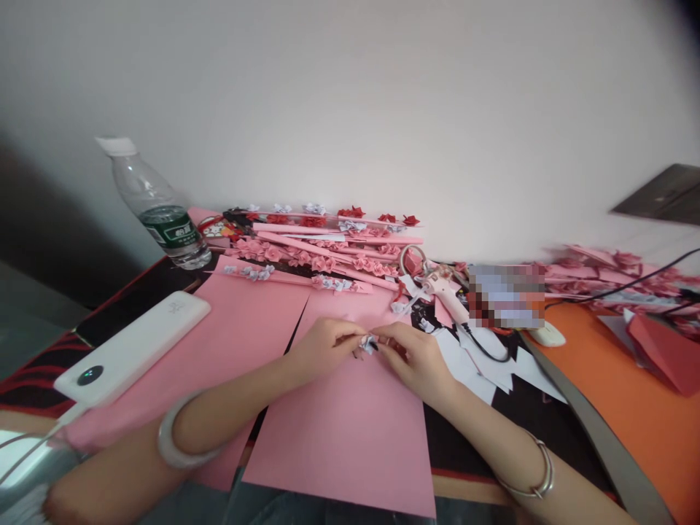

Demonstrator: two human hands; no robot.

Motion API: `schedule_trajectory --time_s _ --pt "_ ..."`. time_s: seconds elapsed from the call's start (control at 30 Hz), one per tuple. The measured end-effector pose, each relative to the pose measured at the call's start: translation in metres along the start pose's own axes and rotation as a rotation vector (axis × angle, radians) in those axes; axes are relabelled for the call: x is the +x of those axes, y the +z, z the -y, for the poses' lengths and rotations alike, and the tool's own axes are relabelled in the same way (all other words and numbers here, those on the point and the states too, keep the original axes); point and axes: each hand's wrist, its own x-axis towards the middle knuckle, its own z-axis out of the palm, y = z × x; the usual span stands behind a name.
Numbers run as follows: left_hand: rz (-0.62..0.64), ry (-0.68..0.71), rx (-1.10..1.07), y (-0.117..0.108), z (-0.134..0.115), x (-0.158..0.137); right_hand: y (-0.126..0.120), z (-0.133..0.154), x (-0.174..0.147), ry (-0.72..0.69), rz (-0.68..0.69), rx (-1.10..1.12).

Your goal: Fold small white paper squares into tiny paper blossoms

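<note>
The small bluish-white paper flower (367, 345) is partly covered from me by the fingertips of the left grip (320, 354) and right grip (418, 361), and I can't identify the dark sliver at its side. Near the table's (464, 490) back edge, coarse pixels mask a flat object (506, 295). Pink paper flower stems (322, 261) heaped along that edge hide parts of one another. By the back left corner, the fine print on the clear plastic bottle's green label (173, 230) escapes me. My view's borders cut off both forearms, the orange sheet (628, 437) and the dark wall plate (664, 195).
</note>
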Motion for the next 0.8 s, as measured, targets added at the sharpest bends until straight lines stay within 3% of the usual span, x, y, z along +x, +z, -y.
schedule_trajectory --time_s 0.47,0.8 --pt "0.098 0.02 0.142 -0.0011 0.0018 -0.0002 0.0043 -0.0017 -0.0048 0.043 0.098 -0.055" --pt "0.057 -0.073 -0.003 -0.0004 0.0034 0.0015 0.0012 0.0028 -0.0017 0.18 -0.057 0.079"
